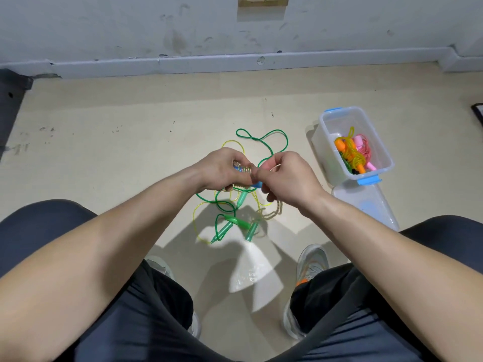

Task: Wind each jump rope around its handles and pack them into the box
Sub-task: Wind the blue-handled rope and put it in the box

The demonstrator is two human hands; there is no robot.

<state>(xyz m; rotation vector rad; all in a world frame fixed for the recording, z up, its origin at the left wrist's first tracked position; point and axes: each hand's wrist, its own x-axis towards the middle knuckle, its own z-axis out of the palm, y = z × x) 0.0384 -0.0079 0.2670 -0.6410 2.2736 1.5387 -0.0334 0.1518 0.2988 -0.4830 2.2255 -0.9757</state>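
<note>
Your left hand [218, 169] grips the half-wound blue handles [257, 184] over the floor, the box [322, 134] off to your right, while your right hand [286, 180] pinches the pale rope [277, 211] beside them; slacken that pinch and the coils may spring loose.

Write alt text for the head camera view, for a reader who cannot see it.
A seated person's left hand grips a blue-handled jump rope while the right hand pinches its pale cord at the handles. Loose green jump ropes lie on the floor below; a clear plastic box at right holds orange and pink ropes.
</note>
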